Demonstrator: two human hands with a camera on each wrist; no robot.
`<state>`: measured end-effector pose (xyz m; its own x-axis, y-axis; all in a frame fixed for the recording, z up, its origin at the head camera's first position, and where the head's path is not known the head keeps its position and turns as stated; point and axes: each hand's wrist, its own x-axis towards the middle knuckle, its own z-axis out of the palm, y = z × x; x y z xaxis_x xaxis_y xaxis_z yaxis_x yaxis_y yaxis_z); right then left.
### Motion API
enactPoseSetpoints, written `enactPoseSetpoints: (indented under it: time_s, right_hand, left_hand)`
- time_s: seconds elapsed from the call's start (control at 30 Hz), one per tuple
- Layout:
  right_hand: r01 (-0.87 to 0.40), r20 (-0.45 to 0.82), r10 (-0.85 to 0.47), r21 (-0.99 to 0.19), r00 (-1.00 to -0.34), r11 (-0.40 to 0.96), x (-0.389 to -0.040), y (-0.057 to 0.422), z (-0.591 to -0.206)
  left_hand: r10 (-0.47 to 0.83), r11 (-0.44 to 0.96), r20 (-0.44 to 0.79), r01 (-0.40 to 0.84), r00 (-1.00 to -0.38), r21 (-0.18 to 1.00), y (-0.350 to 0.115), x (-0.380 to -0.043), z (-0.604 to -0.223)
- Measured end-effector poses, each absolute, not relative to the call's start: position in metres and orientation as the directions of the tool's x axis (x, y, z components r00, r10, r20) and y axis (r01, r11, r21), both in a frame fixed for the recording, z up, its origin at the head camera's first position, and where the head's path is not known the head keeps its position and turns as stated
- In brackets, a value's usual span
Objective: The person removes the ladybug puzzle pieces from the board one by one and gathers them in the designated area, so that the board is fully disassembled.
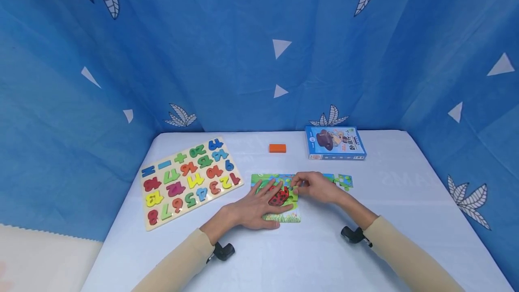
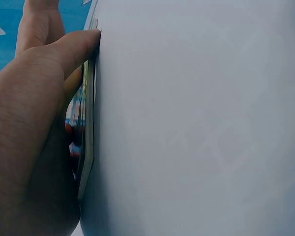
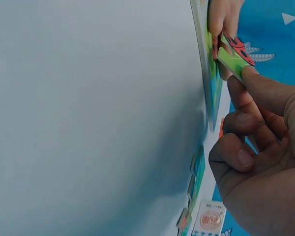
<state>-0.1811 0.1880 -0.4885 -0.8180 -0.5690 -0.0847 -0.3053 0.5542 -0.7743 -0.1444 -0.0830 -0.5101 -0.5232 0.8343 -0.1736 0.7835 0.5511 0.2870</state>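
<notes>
A jigsaw puzzle [image 1: 289,216] with a green meadow and a red, black-spotted ladybird lies at the middle of the table. My left hand [image 1: 253,208] rests on its left part with the fingers spread. In the left wrist view, the thumb reaches the puzzle's near edge. At the puzzle's right side, my right hand [image 1: 318,187] pinches a puzzle piece [image 3: 232,61] between thumb and forefinger. Green with a red and black patch, that piece is raised and tilted in the right wrist view. Loose puzzle pieces [image 1: 346,180] lie beyond the right hand, which partly hides them.
A wooden number board [image 1: 239,183] with coloured numerals lies at the left. An orange block [image 1: 277,148] sits behind the puzzle, and a blue box [image 1: 336,143] with a hat picture lies at the back right. Blue curtains [image 1: 243,57] enclose the white table [image 1: 308,256].
</notes>
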Motion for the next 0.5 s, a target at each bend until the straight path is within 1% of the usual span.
enactPoseSetpoints:
  time_s: [0.27,0.5]
  right_hand:
    - [-0.286,-0.101,-0.57,-0.786,-0.815,0.548,-0.179,0.204,-0.482]
    - [-0.235,-0.153,-0.529,-0.77,-0.835,0.594,-0.174,0.227,-0.479]
  left_hand:
    - [0.835,0.549,-0.161,0.784,-0.526,0.288,-0.084,-0.144,-0.511]
    - [0.838,0.544,-0.151,0.782,-0.524,0.305,-0.084,-0.143,-0.51]
